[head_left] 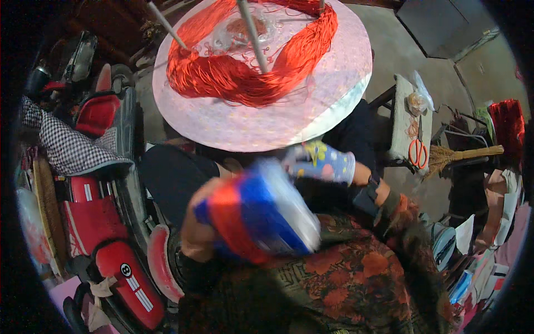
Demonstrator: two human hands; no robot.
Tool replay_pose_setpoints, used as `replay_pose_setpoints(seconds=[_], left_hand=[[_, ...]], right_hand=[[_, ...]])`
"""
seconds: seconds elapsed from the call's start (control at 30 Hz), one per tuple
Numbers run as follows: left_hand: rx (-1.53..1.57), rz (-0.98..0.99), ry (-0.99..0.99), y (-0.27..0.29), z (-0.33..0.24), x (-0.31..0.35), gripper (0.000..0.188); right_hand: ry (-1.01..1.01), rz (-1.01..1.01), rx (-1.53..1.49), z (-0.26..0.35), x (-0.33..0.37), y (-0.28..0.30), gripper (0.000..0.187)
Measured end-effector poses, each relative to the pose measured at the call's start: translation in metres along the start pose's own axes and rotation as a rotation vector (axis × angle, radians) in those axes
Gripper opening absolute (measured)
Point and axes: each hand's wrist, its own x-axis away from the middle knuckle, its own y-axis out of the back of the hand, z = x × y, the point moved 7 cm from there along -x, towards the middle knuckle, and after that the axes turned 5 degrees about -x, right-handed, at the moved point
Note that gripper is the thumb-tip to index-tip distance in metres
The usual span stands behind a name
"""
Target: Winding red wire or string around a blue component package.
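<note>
My bare left hand (199, 227) grips a blurred blue, white and orange-red package (261, 214) in front of my body. An orange-red band runs across its blue side. Close to the package's far end is my right hand (321, 162), in a pale blue glove with flowers and dots. Its fingers look curled together, but what they hold, if anything, does not show. Beyond both hands, a loose ring of orange-red cord (239, 80) lies on a round pink-and-white tabletop (222, 125), around several upright rods (253, 39).
Inside the cord ring sits a clear plastic bag (245, 30). At right, a small bench (403, 119) carries orange-handled scissors (418, 153) near a broom (461, 155). Red-and-black ride-on vehicle parts (130, 284) and a checkered cloth (72, 139) crowd the left side.
</note>
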Motion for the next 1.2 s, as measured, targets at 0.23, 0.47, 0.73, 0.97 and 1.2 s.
replay_pose_setpoints(seconds=[0.23, 0.47, 0.73, 0.97, 1.2], left_hand=[[-0.178, -0.187, 0.101, 0.025, 0.027, -0.013, 0.050], [0.098, 0.456, 0.156, -0.021, 0.033, -0.004, 0.059], [0.160, -0.314, 0.082, 0.029, 0.024, -0.014, 0.052], [-0.123, 0.431, 0.177, -0.021, 0.019, -0.014, 0.061], [0.293, -0.194, 0.134, 0.023, 0.017, -0.012, 0.053]], right_hand=[[0.273, 0.262, 0.490, 0.077, 0.015, -0.041, 0.016], [0.057, 0.075, 0.051, 0.037, -0.004, 0.004, 0.019], [0.206, 0.259, 0.295, 0.074, 0.018, -0.045, 0.021], [0.197, 0.120, 0.404, 0.070, -0.012, 0.014, 0.013], [0.173, 0.209, 0.517, 0.019, 0.022, -0.038, 0.012]])
